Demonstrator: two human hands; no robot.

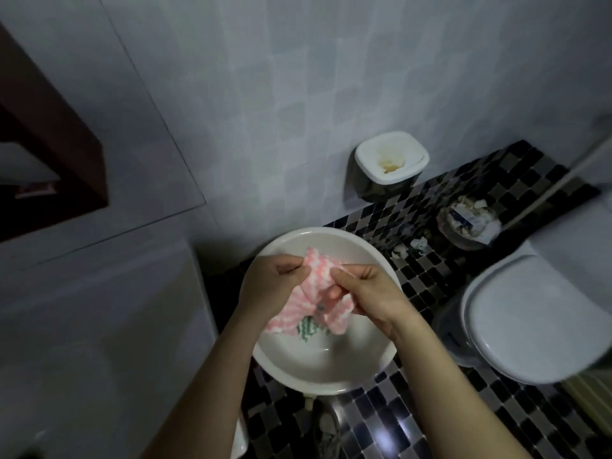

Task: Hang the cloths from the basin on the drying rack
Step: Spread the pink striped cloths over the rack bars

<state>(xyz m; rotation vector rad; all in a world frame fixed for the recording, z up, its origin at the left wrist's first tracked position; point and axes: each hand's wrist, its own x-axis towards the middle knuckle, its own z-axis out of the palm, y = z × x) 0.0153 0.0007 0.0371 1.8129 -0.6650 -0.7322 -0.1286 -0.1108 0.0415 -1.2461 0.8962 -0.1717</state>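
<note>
Centrally, the left hand and right hand both pinched the pink cloth in closed fingers above the basin.

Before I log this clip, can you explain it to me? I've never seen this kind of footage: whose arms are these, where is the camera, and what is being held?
There is no machine here. One wide-angle camera sits on a person's head, looking down at their own bare arms. The left hand and right hand both pinch a pink-and-white cloth, lifted above a white basin on the checkered tile floor. A green-patterned cloth lies underneath in the basin. To the right are a toilet and a waste bin. No drying rack is in view.
</note>
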